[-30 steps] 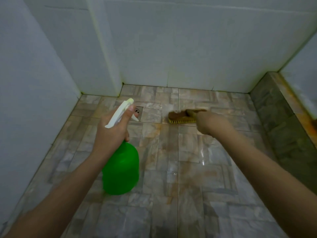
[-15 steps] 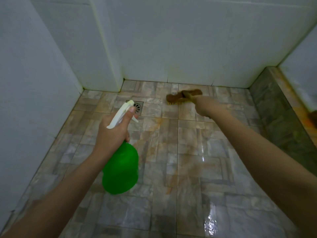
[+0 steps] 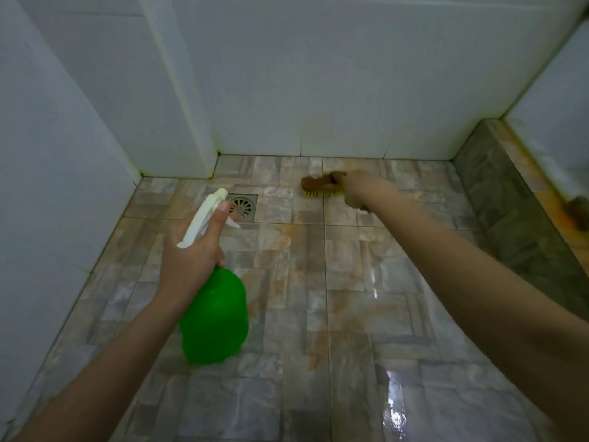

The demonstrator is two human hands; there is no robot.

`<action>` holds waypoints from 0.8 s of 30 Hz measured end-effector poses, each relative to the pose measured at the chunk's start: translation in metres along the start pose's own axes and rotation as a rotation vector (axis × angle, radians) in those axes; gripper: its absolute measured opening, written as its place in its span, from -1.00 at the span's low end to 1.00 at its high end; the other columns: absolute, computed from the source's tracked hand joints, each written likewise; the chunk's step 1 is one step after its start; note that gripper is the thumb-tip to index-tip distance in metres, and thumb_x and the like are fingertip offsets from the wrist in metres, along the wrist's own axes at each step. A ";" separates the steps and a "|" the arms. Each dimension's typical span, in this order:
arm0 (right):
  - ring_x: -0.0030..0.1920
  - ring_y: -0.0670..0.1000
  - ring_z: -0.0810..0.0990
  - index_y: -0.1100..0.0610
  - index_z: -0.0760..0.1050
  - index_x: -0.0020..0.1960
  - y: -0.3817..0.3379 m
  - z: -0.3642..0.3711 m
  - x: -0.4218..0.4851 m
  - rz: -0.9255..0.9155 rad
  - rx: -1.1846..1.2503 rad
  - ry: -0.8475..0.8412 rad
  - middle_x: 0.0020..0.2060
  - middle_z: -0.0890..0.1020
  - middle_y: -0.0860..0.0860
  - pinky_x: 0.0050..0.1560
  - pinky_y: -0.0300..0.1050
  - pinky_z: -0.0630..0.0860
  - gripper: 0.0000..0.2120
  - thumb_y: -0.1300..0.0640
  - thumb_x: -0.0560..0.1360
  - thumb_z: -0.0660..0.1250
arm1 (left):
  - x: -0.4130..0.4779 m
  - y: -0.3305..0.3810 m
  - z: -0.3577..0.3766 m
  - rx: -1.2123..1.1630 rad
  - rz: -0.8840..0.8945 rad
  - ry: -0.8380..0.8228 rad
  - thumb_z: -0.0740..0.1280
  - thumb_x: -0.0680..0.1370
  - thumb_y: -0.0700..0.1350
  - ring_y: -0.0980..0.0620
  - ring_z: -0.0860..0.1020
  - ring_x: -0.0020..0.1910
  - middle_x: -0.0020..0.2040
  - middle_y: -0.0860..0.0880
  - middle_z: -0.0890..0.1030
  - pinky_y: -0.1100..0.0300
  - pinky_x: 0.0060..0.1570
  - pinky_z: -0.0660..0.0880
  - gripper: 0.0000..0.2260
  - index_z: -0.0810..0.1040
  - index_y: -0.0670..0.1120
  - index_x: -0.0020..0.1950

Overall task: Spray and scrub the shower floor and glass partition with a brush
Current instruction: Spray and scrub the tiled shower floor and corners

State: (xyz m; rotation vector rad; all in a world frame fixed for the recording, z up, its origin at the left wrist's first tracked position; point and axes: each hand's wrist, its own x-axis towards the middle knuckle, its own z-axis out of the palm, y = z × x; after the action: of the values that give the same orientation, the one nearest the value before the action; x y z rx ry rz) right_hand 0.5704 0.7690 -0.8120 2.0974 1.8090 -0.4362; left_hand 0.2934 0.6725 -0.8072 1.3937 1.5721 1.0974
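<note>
Head view: my right hand (image 3: 361,191) is out at full reach, fingers wrapped round the handle of the brush (image 3: 320,186). The bristles are down on the floor (image 3: 350,282), close to the back wall (image 3: 318,90) and a bit right of the drain (image 3: 241,205). My left hand (image 3: 194,247) holds the spray bottle (image 3: 215,317) by the neck, off the floor, with the index finger laid along the white trigger head (image 3: 204,218) and the other fingers curled under it. Handling, my guess: the brush is light and stiff, brown back, hard yellow bristles. The handle end is the right place to hold it, but at arm's length the downward push has to come from the wrist. The bottle is green plastic, probably light; how full it is I can't tell. The neck is the spot to hold so the trigger is in reach. The tiles near me are wet and shiny, likely slippery, and an orange-brown stain runs down the middle. Hard to make out: my right fingertips are behind the back of the hand, the handle is mostly covered, and whether the bristles sit flat or tilted is blurred. Glass partition: I can't tell which surface it is. The pale panel (image 3: 557,106) above the stone ledge (image 3: 510,218) on the right may be it, but it's cut off. A brown blurry lump (image 3: 577,208) sits on that ledge at the frame edge; can't identify it.
</note>
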 end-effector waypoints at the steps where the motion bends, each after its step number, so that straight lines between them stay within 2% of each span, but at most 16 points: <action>1: -0.34 0.02 0.46 0.08 0.29 0.47 -0.009 -0.001 -0.014 -0.009 -0.065 -0.020 -0.14 0.51 0.09 -0.42 -0.12 0.41 -0.50 0.30 0.54 0.18 | 0.000 0.001 -0.002 -0.006 0.001 0.011 0.30 0.61 0.18 0.15 0.45 -0.60 -0.45 -0.13 0.56 0.37 -0.47 0.42 -0.76 0.69 0.09 0.01; 2: -0.34 0.01 0.45 0.08 0.29 0.46 -0.020 0.003 -0.031 -0.035 -0.129 -0.045 -0.09 0.53 0.09 -0.44 -0.14 0.39 -0.51 0.29 0.55 0.18 | 0.000 0.001 -0.003 -0.009 -0.006 0.021 0.30 0.61 0.17 0.15 0.44 -0.61 -0.51 -0.06 0.53 0.39 -0.48 0.41 -0.77 0.69 0.09 0.01; 4: -0.35 0.00 0.42 0.04 0.15 0.53 -0.038 0.011 -0.055 -0.090 -0.105 -0.118 0.08 0.52 0.14 -0.46 -0.15 0.38 -0.42 0.31 0.56 0.16 | 0.001 0.003 -0.006 -0.005 -0.026 0.034 0.29 0.61 0.15 0.16 0.44 -0.61 -0.58 0.00 0.48 0.44 -0.49 0.39 -0.79 0.68 0.12 -0.03; 6: -0.32 0.03 0.43 0.01 0.04 0.57 -0.044 0.017 -0.040 -0.144 -0.048 -0.026 0.17 0.51 0.19 -0.40 -0.13 0.42 -0.36 0.34 0.56 0.13 | 0.000 0.003 -0.009 0.005 -0.033 0.036 0.28 0.62 0.16 0.16 0.45 -0.60 -0.51 -0.08 0.50 0.46 -0.50 0.37 -0.78 0.67 0.12 -0.03; 9: -0.32 0.06 0.47 -0.08 -0.12 0.57 -0.045 0.003 0.010 -0.143 0.074 0.095 0.11 0.52 0.23 -0.26 -0.06 0.48 -0.27 0.34 0.56 0.12 | 0.001 0.003 -0.014 0.006 -0.052 0.054 0.28 0.61 0.17 0.16 0.45 -0.60 -0.43 -0.21 0.52 0.46 -0.50 0.36 -0.71 0.70 0.03 0.04; 10: -0.35 0.05 0.45 -0.06 -0.10 0.58 -0.050 -0.002 0.015 -0.124 0.050 0.071 0.08 0.53 0.22 -0.23 -0.06 0.50 -0.27 0.34 0.56 0.14 | 0.002 0.002 -0.017 0.006 -0.049 0.054 0.28 0.60 0.19 0.16 0.43 -0.61 -0.41 -0.22 0.54 0.46 -0.50 0.36 -0.69 0.70 0.02 0.04; 12: -0.36 0.04 0.42 0.06 0.08 0.56 -0.064 -0.004 0.005 -0.101 -0.052 -0.027 0.05 0.53 0.18 -0.20 -0.09 0.50 -0.37 0.33 0.55 0.18 | 0.004 -0.002 -0.021 -0.007 -0.053 0.043 0.28 0.54 0.28 0.14 0.43 -0.60 -0.25 -0.30 0.65 0.40 -0.48 0.40 -0.65 0.69 0.06 -0.01; 14: -0.37 0.04 0.40 0.11 0.15 0.53 -0.079 0.004 -0.021 -0.143 -0.150 -0.069 0.14 0.53 0.18 -0.32 -0.09 0.46 -0.41 0.32 0.54 0.19 | 0.007 -0.004 -0.026 -0.031 -0.077 0.057 0.27 0.48 0.32 0.13 0.44 -0.60 -0.09 -0.33 0.69 0.39 -0.48 0.41 -0.65 0.67 0.10 -0.08; 16: -0.39 0.03 0.37 0.09 0.02 0.57 -0.087 0.012 -0.027 -0.198 -0.133 -0.037 0.13 0.54 0.20 -0.40 -0.08 0.41 -0.34 0.34 0.54 0.16 | 0.009 -0.005 -0.031 -0.008 -0.104 0.074 0.26 0.49 0.33 0.16 0.44 -0.60 -0.06 -0.32 0.69 0.43 -0.50 0.38 -0.63 0.68 0.09 -0.06; 20: -0.40 0.05 0.43 0.03 -0.19 0.58 -0.093 0.000 0.026 -0.156 -0.029 0.086 -0.12 0.56 0.19 -0.29 -0.02 0.52 -0.23 0.40 0.53 0.11 | 0.013 -0.010 -0.039 0.004 -0.108 0.110 0.28 0.59 0.23 0.17 0.45 -0.60 -0.09 -0.34 0.68 0.44 -0.51 0.37 -0.68 0.69 0.05 0.03; 22: -0.35 0.07 0.49 0.16 -0.07 0.58 -0.106 -0.009 0.027 -0.148 -0.062 0.045 -0.08 0.57 0.18 -0.13 0.02 0.60 -0.31 0.36 0.54 0.16 | 0.018 -0.015 -0.044 -0.001 -0.084 0.122 0.30 0.60 0.21 0.15 0.45 -0.60 -0.10 -0.32 0.69 0.39 -0.46 0.43 -0.71 0.70 0.05 -0.02; 24: -0.36 0.03 0.45 0.24 0.17 0.51 -0.123 -0.004 0.007 -0.196 -0.128 -0.005 -0.08 0.55 0.11 -0.16 -0.03 0.60 -0.46 0.32 0.56 0.20 | 0.023 -0.019 -0.049 0.001 -0.083 0.130 0.31 0.59 0.23 0.11 0.47 -0.59 -0.10 -0.28 0.70 0.31 -0.43 0.46 -0.70 0.70 0.06 -0.05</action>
State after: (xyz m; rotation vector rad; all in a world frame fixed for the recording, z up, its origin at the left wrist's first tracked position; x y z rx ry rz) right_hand 0.4497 0.7934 -0.8184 1.8422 1.9931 -0.3632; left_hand 0.2379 0.6891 -0.8076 1.2676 1.7070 1.1577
